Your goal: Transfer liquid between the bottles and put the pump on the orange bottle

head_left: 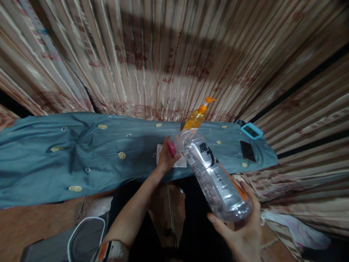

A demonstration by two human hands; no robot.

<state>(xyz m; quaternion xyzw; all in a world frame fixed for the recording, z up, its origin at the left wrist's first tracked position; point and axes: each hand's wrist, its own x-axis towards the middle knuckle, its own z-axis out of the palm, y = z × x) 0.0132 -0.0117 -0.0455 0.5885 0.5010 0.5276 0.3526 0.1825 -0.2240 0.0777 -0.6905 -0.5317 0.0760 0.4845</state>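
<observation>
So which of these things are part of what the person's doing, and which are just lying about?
In use:
- large clear bottle, its base in the right hand
- pink piece at its neck end, in the left hand
- perhaps the orange pump bottle, close by

Seemingly lying about:
- black phone
- blue-framed device
- white cable

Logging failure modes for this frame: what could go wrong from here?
1. Slip: the right hand holds the large clear plastic bottle low at its rounded base, which in this view sits past the front edge of the blue-green patterned cloth; a loose grip might drop it.
2. Knock: its neck end, at the left hand, overlaps the amber pump bottle with orange top in view; a swing could tip that. Contact can't be told.
</observation>
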